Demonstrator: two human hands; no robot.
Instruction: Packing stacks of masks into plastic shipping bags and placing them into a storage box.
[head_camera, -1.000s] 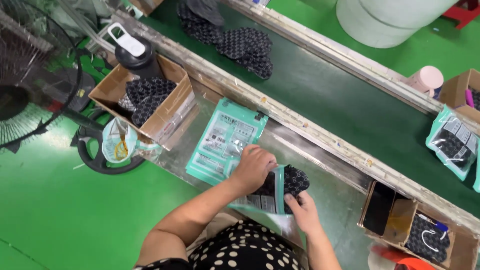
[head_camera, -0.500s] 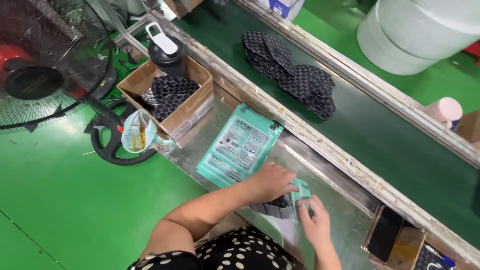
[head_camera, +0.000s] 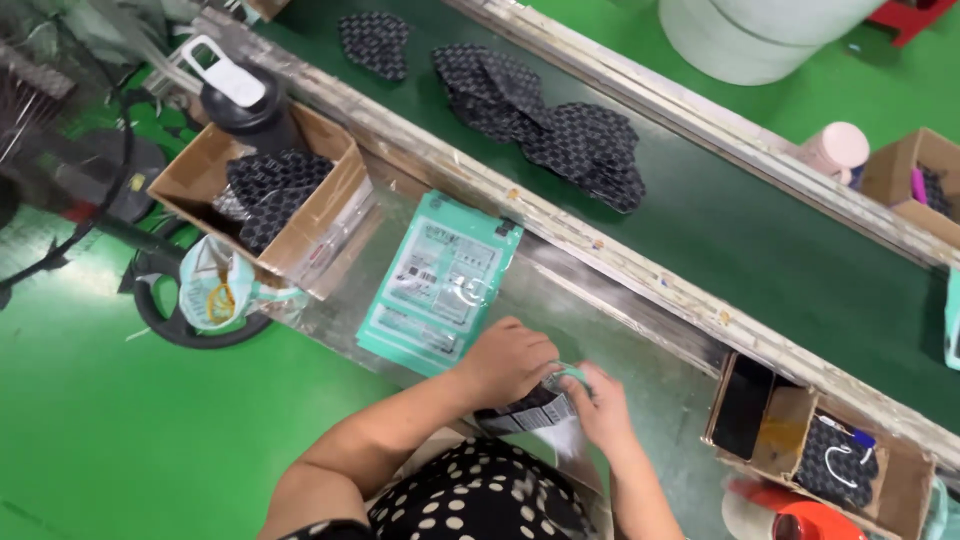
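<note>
My left hand (head_camera: 508, 358) and my right hand (head_camera: 600, 405) meet over a teal plastic pouch (head_camera: 540, 408) with a dark patterned fabric item inside it, low on the metal work shelf (head_camera: 640, 345). Both hands grip the pouch, the left on top, the right at its right end. A stack of flat teal pouches (head_camera: 440, 283) lies on the shelf just left of my left hand. Several dark patterned fabric pieces (head_camera: 560, 125) lie on the green conveyor belt (head_camera: 760, 230) beyond the shelf.
A cardboard box (head_camera: 270, 195) with dark fabric pieces sits at the shelf's left end, a black bottle (head_camera: 240, 95) behind it. Another cardboard box (head_camera: 830, 455) stands at the right. A pink cup (head_camera: 835, 150) stands past the belt. A fan (head_camera: 60, 180) stands on the green floor.
My hands have drawn the pouch closer to my body and closed over it, so the fabric piece shows less. The view has shifted right along the belt.
</note>
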